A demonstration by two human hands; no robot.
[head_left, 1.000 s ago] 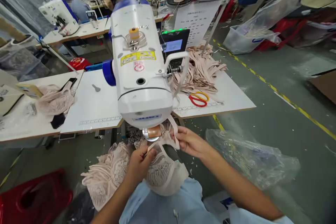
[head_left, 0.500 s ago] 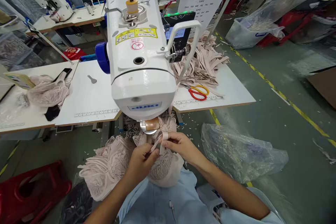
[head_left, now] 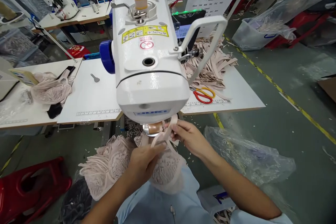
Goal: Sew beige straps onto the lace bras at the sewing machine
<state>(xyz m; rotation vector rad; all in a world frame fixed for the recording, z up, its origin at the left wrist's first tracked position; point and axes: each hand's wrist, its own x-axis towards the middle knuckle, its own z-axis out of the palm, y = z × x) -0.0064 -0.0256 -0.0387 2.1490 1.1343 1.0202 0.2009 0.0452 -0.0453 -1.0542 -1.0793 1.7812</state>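
A white sewing machine (head_left: pixel 147 59) fills the middle of the view. Just below its head, my left hand (head_left: pixel 144 159) pinches a pale pink strap (head_left: pixel 166 133) where it meets a pink lace bra (head_left: pixel 164 168) lying on my lap. My right hand (head_left: pixel 187 136) is closed on the other end of the same strap, holding it up beside the machine's lower end. More pink lace garments (head_left: pixel 105 168) are heaped to the left of my left hand.
Red and yellow scissors (head_left: pixel 203 94) and a pile of pink straps (head_left: pixel 210 64) lie on the white table (head_left: pixel 91 94) right of the machine. A clear plastic bag (head_left: pixel 249 161) sits on the floor at right, a red stool (head_left: pixel 28 189) at lower left.
My hands have drawn apart slightly; my right hand has lifted the strap up toward the machine head. The view has tipped a little closer to the machine.
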